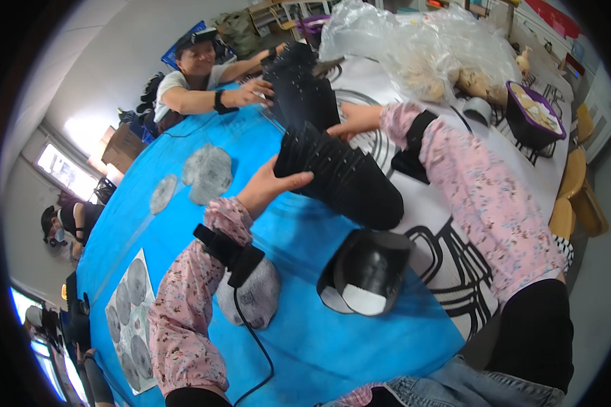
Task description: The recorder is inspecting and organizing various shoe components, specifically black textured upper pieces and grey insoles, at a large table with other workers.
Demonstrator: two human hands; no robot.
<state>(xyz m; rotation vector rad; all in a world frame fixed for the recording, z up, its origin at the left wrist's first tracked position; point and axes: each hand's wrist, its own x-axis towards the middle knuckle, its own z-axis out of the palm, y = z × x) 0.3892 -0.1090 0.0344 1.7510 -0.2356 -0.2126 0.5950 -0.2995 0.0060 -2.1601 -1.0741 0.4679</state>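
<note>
My hands are apart, on either side of a nested black stack (343, 176) above the middle of the table (305, 353): my left hand (261, 190) is closed around its left side, thumb across the face, while my right hand (360, 121) has its fingertips at the far right edge, and I cannot tell how firmly they grip. I judge the handling to be partway along: these pieces sit one inside another, but the stack is not yet let go, and two black shells (370, 271) lie near me, outside it. Just beyond, a co-worker's hands are on a second black stack (302, 88), so that one looks unfinished too. As for writing, I can read no brand or label; the shells show plain white patches (363, 299), and the white cloth (516, 183) bears bold black line patterns, not legible words.
</note>
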